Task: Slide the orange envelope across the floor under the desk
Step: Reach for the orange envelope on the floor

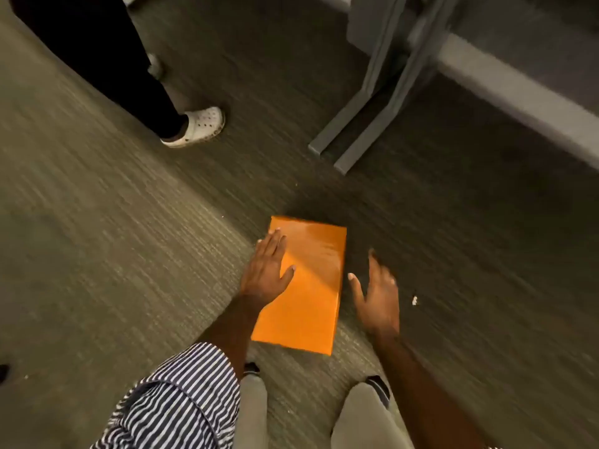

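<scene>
An orange envelope (308, 286) lies flat on the grey-green carpet (97, 238) in front of my knees. My left hand (267, 270) rests flat on the envelope's left edge, fingers spread and pointing away from me. Just to the right of the envelope, my right hand (377, 293) is open with fingers apart, off the envelope and blurred. The desk (534, 102) stands at the upper right, its grey metal leg and foot (363, 118) reaching the floor beyond the envelope. The floor under the desk is dark with shadow.
Another person stands at the upper left, in dark trousers and a white clog (201, 126). A small white scrap (414, 299) lies on the carpet right of my right hand. My knees in grey trousers (363, 416) and striped sleeve (181, 400) fill the bottom.
</scene>
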A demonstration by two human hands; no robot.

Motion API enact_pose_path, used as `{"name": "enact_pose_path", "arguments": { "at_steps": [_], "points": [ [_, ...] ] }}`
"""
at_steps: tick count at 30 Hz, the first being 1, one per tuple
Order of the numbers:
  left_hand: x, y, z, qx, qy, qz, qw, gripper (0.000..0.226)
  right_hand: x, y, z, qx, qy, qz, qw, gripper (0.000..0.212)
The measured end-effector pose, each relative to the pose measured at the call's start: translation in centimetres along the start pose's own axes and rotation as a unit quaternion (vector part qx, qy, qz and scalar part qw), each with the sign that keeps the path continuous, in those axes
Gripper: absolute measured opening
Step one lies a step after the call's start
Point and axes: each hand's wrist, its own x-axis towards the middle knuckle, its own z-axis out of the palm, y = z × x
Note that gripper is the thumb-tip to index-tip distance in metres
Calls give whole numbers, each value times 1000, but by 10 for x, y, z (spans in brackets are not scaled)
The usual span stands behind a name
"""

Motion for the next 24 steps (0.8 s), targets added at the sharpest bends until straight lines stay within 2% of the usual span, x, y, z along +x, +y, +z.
{"name": "enact_pose_path", "arguments": {
  "at_steps": [3,7,11,15,19,24],
  "points": [
    [12,-45,49,-13,-15,-61,998,75,10,27,60,3,-10,26,1000,73],
    [9,-91,113,-34,-105,-134,985,74,10,55,127,10,-47,72,996,73],
    [-2,-119,155,-134,-154,-196,959,80,6,74,173,53,-98,82,990,69],
    [-6,-124,176,-234,-110,-202,945,90,8,89,204,132,-144,143,970,75],
    [-6,-128,180,-284,-65,-203,935,92,12,91,216,224,-142,170,949,90],
    [9,-123,157,-302,-33,-189,934,87,17,95,210,233,-115,186,948,80]
  ]
}}
